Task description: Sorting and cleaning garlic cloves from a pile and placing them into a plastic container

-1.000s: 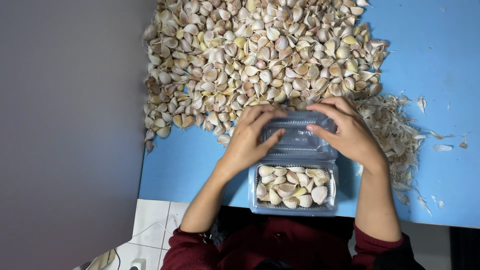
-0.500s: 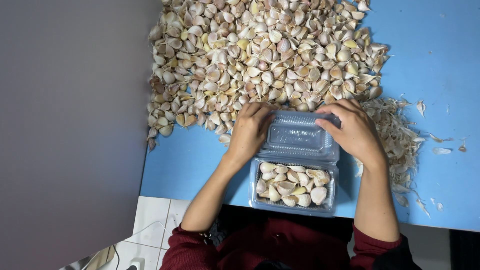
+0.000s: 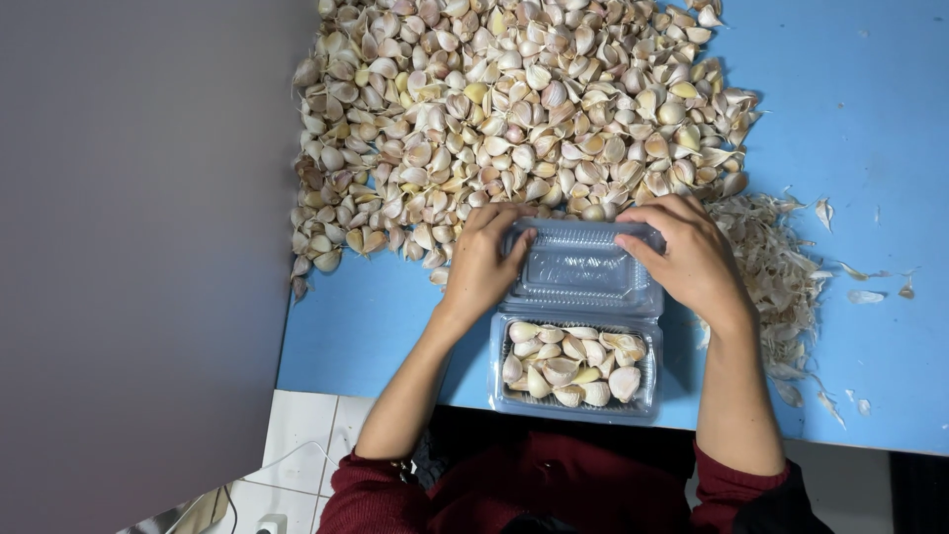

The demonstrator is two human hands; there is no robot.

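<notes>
A clear plastic clamshell box lies at the near edge of the blue table, its tray filled with garlic cloves. Its hinged lid lies open flat beyond the tray. My left hand grips the lid's left edge and my right hand grips its right edge. A big heap of unpeeled garlic cloves spreads across the table just beyond my fingers.
A pile of dry garlic skins lies right of my right hand, with loose flakes further right. A grey wall borders the table on the left. White floor tiles and a cable show below.
The lid has swung from partly raised to lying flat open. Both hands have moved apart to its left and right edges.
</notes>
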